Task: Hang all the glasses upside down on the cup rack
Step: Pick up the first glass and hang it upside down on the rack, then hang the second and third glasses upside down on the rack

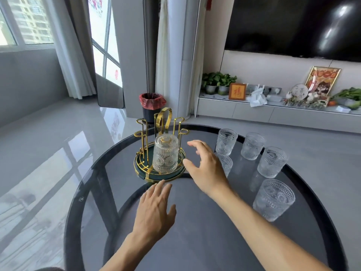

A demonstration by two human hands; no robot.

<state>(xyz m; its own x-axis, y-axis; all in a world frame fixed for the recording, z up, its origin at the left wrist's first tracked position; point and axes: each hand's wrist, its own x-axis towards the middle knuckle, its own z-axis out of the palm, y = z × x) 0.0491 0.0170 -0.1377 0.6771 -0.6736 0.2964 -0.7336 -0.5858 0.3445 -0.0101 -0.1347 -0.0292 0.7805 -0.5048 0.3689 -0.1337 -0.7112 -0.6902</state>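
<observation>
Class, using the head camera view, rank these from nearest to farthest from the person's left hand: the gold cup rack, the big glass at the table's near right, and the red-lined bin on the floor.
From the left hand:
1. Cup rack, just ahead of the fingertips.
2. Near-right glass, off to the right on the table.
3. Red-lined bin, on the floor beyond the table.

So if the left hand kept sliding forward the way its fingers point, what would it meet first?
Probably the gold rim of the cup rack: the left hand lies flat, open, fingertips just short of its base. The hung glass stands behind that, though depth is hard to judge.
</observation>
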